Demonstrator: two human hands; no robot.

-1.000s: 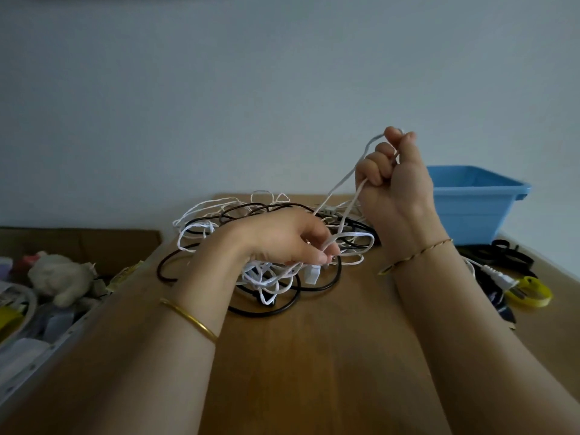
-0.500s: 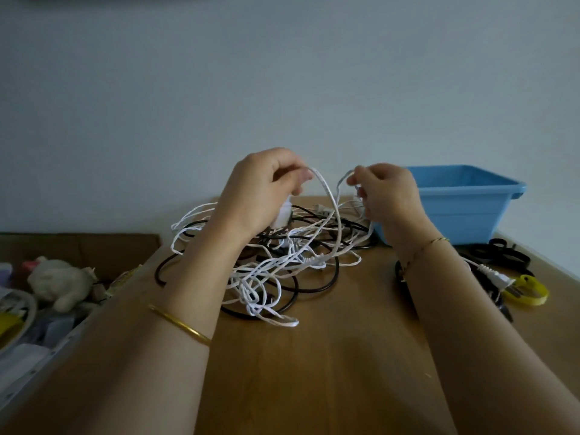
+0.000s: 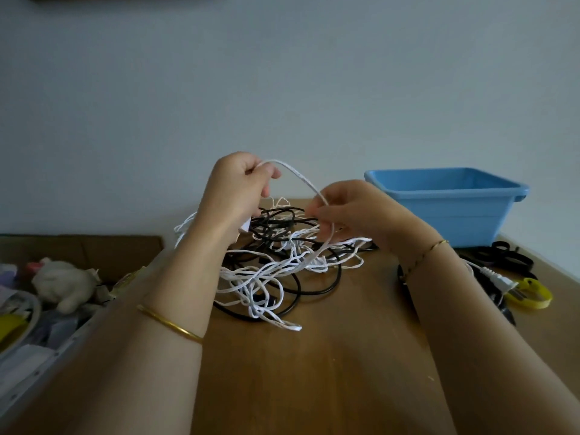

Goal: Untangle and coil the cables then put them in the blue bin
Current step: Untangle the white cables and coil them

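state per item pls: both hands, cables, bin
white cable: tangled on table, one strand arched between both hands.
black cable: tangled under it, flat on table.
left hand: pinches the strand, raised.
right hand: pinches the same strand, lower.
blue bin: upright, no cable seen inside.

Open tabletop [image 3: 314, 378] nearside; cable tangle [image 3: 282, 268] blocks centre; blue bin [image 3: 445, 215] mouth unobstructed, far right.
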